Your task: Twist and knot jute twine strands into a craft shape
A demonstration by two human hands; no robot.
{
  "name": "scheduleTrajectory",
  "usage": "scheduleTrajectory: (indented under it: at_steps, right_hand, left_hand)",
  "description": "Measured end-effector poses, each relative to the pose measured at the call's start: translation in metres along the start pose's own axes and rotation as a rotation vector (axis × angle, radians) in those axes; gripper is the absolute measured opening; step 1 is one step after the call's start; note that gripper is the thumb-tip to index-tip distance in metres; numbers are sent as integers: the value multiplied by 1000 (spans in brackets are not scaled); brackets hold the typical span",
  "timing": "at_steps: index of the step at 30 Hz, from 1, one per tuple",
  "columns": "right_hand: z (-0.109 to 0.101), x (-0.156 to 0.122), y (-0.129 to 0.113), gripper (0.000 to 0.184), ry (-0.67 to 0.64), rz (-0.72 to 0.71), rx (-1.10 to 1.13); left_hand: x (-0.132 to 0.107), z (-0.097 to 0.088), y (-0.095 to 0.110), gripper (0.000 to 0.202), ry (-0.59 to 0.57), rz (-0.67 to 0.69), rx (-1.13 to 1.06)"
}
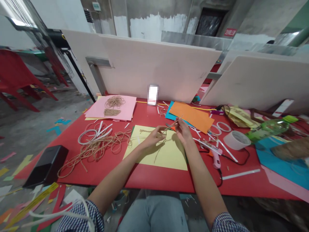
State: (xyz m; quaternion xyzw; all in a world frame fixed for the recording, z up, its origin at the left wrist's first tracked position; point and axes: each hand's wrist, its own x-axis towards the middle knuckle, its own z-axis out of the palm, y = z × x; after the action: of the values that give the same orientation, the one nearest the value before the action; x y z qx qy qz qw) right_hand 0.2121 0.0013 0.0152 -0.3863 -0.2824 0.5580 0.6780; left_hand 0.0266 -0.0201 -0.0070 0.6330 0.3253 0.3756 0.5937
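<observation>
Over a pale yellow sheet of paper [145, 158], both hands work on thin brown twine [160, 150]. My left hand [154, 137] has its fingers curled and pinches the twine. My right hand [182, 131] is raised a little to the right, thumb and fingertips closed on another part of the same twine. One end hangs down across the paper, and a strand runs left toward a loose tangle of twine [96, 146] on the red table. Exactly how the twine loops between the fingers is too small to make out.
Pink paper [127, 108] bearing a coiled twine shape lies back left. Orange paper [193, 114] is at the back right. A pink glue gun [216, 158], tape roll [236, 140] and green bottle [270, 128] sit right. A black box [47, 164] stands at the left edge.
</observation>
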Motion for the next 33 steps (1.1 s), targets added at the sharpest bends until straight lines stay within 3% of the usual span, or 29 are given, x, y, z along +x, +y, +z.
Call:
scheduleTrajectory:
  at_steps: [4, 7, 13, 18, 23, 33]
  right_hand:
    - [-2, 1, 0, 26, -4, -6, 1]
    - [-7, 4, -2, 31, 23, -29, -54]
    - [-13, 7, -3, 41, 117, -79, -160]
    - [-20, 10, -5, 38, 263, -157, -177]
    - [-31, 17, -6, 31, 397, -221, -119]
    - [-42, 23, -3, 27, 477, -253, -100]
  left_hand:
    - [-2, -1, 1, 51, -241, -99, -152]
    - [-4, -15, 5, 53, -269, -140, -162]
    - [-6, -57, 17, 56, -166, -191, 135]
    - [-9, -85, 22, 57, -13, -198, 292]
    - [-12, -93, 24, 61, 119, -175, 318]
    - [-11, -98, 16, 53, 160, -179, 447]
